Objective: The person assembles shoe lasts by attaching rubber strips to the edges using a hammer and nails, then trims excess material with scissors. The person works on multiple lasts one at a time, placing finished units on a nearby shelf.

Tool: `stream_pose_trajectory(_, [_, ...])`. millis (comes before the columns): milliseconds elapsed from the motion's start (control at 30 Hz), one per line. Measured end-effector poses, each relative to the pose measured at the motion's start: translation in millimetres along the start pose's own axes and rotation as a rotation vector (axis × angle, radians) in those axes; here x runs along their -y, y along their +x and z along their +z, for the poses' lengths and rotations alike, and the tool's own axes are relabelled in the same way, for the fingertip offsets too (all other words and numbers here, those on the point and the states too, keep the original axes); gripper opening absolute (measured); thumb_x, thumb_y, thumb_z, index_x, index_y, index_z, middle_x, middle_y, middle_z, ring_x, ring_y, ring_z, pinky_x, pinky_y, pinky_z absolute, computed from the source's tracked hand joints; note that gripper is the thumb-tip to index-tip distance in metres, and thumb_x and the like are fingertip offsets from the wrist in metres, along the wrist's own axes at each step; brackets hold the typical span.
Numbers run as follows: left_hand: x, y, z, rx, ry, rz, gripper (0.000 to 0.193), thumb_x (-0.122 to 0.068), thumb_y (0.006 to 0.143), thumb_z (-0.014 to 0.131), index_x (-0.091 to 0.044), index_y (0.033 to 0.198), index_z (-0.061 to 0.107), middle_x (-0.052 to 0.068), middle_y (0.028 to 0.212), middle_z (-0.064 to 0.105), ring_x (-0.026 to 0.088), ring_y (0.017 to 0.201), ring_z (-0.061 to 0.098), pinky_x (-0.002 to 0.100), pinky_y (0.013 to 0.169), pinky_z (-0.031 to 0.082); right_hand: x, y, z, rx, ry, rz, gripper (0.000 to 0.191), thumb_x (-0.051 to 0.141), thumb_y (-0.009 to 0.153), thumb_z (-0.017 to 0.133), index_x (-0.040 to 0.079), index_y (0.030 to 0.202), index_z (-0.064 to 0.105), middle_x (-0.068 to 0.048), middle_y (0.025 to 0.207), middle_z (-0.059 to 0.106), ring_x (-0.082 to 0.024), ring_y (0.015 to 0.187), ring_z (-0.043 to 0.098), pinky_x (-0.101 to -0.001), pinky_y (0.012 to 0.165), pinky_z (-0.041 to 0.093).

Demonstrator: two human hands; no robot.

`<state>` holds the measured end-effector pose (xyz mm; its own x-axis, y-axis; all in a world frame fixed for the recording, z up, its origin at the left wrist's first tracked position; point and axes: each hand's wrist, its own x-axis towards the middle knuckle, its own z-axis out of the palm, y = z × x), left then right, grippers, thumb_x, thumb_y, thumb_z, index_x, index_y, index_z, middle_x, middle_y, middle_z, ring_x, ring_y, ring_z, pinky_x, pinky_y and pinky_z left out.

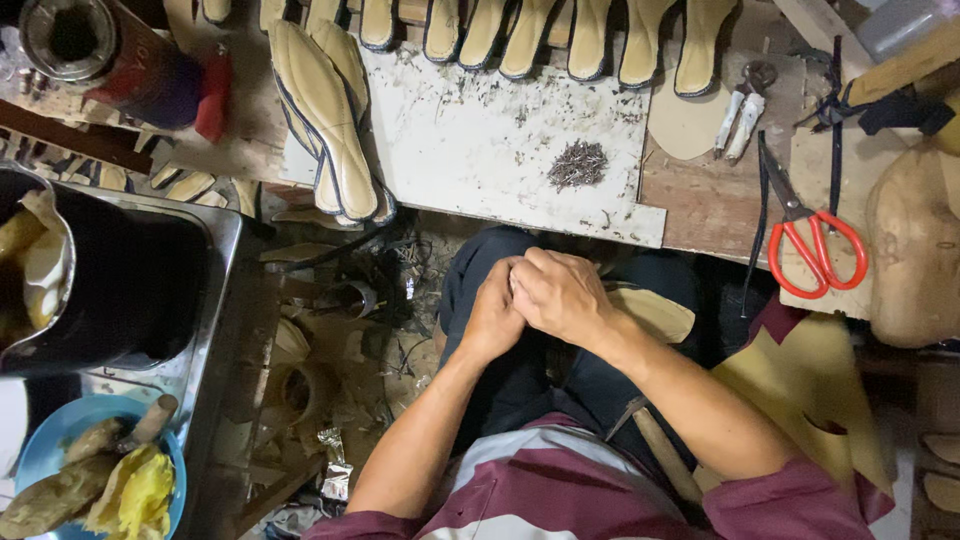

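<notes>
I watched both hands meet over the lap, below the scuffed white board (480, 130). The left hand (492, 318) lay tucked against the right hand (558, 292), fingers curled together; whether they gripped anything, I could not tell. A tan, flat sole-shaped piece (655, 312) rested on the knee, just right of the hands. On the board sat a small dark heap of tacks (578, 164). Red-handled scissors (812, 240) lay on bare wood to the board's right.

We look down on a worn wooden tabletop (700, 205) bearing a scuffed white board (480, 130), above a littered dirt floor (340, 370) in dim light.
</notes>
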<state>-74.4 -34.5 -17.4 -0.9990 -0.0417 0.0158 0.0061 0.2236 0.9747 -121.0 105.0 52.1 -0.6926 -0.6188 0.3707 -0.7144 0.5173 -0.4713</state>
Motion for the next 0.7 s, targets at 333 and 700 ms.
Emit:
stream_pose_trajectory(333, [-17,-3,0,0.087,-0.189,-0.230,0.043,-0.004,0.086,0.062,0.000,0.127,0.054,0.010,0.097,0.071,0.012,0.074,0.071,0.027,0.059,0.060,-4,-12,-20,0.102,0.429,0.310,0.017,0.019,0.091,0.071,0.005,0.100,0.074,-0.010,0.084,0.068,-0.024,0.070,0.068,-0.0349,0.064,0.054])
stream_pose_trajectory(700, [-30,2,-5,0.078,-0.191,-0.341,0.054,-0.025,0.091,0.073,0.004,0.131,0.052,0.007,0.081,0.070,0.012,0.063,0.067,0.027,0.054,0.057,53,-217,-58,0.300,-0.167,0.656,0.066,0.034,0.077,0.078,0.015,0.137,0.057,-0.018,0.100,0.063,-0.037,0.083,0.066,-0.0429,0.067,0.055])
